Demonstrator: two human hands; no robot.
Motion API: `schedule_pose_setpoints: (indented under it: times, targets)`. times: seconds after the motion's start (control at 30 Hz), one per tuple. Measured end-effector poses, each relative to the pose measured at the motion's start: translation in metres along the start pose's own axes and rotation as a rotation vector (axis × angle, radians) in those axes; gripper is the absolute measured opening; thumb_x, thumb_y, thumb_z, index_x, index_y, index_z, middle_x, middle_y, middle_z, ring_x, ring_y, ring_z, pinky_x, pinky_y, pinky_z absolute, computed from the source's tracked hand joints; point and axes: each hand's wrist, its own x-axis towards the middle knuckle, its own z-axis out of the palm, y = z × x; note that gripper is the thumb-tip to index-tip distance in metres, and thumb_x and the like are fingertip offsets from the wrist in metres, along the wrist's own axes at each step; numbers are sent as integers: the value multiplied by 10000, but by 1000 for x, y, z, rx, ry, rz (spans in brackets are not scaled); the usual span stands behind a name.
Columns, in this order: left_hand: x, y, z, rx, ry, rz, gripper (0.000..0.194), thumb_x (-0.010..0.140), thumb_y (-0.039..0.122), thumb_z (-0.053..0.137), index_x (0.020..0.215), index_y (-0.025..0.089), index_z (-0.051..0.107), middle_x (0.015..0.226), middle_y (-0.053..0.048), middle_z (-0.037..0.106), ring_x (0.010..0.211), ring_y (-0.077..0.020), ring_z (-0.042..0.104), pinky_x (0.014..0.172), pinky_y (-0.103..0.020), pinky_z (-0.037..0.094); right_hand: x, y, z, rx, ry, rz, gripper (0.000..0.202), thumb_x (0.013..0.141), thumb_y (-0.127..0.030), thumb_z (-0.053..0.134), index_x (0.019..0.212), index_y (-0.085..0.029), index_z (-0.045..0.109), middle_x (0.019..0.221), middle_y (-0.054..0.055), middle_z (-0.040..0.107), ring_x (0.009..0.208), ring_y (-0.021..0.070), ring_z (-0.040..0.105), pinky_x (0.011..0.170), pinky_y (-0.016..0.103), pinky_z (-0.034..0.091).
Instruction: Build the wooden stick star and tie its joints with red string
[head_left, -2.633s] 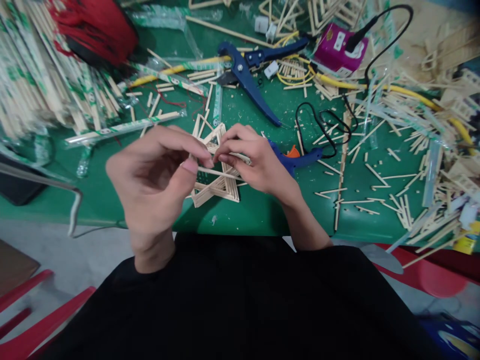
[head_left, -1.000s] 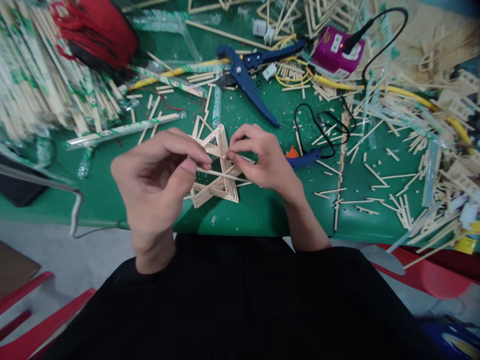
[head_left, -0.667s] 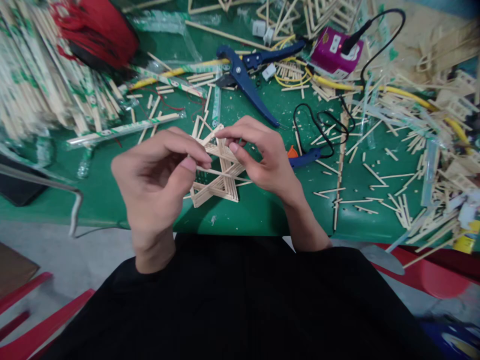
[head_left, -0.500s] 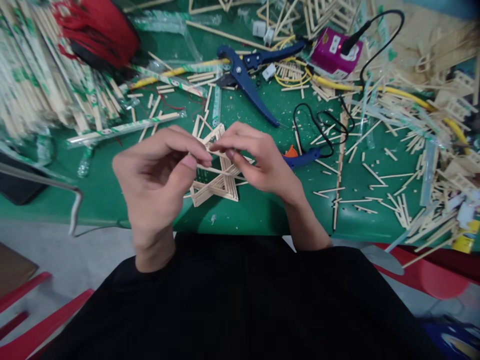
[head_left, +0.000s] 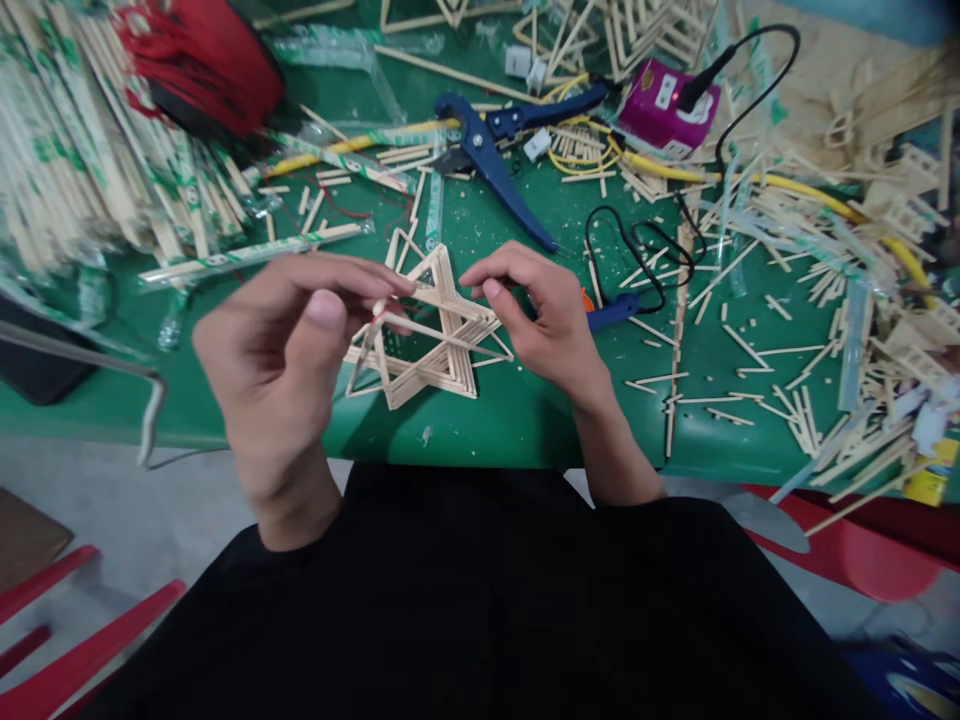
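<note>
A six-pointed star frame (head_left: 431, 385) of stacked thin wooden sticks lies on the green table in front of me. Longer sticks rise from its left side and meet at a tip (head_left: 379, 308) with a bit of red at it. My left hand (head_left: 274, 350) is beside that tip, its thumb lifted away from the curved fingers. Some of those fingers pass behind the sticks, so contact is unclear. To the right of the star, my right hand (head_left: 536, 310) hovers with thumb and forefinger slightly apart and nothing visible between them.
Blue cutters (head_left: 499, 170) lie beyond the star. A blue corded tool with an orange part (head_left: 611, 315) lies beside my right hand. Wrapped chopsticks (head_left: 82, 140) and a red pouch (head_left: 202, 70) are at the left. A purple power adapter (head_left: 667, 105) and stick scraps (head_left: 802, 420) are at the right.
Both hands have drawn apart from above the star, my left going left and my right slightly right. The tip with red, hidden before, now shows.
</note>
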Motion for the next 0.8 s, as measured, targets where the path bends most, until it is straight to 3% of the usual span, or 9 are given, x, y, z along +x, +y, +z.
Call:
schedule_pose_setpoints:
  times: [0.23,0.43,0.8]
  targets:
    - [-1,-1,-5,92,75,22,201,971,161,614,1018,312,738,979,45,747,946,-178,751,856,-442,706,-4,1,-2,28,40,6,202,1037,-192,478,980,-178,671,901,18,694,825,102,664,744,275,514]
    - [-2,0,-8,124,43,60,205,962,160,633,1065,308,730,1003,37,738,975,-187,748,855,-469,706,-7,2,-3,45,64,6,197,1035,-216,489,963,-195,672,878,13,690,813,105,658,712,271,509]
    - [-2,-6,-10,137,71,141,200,964,153,635,1056,305,728,1004,49,727,964,-145,743,860,-408,715,-10,2,-4,63,68,10,196,1028,-207,496,970,-178,681,869,18,678,806,95,642,723,261,496]
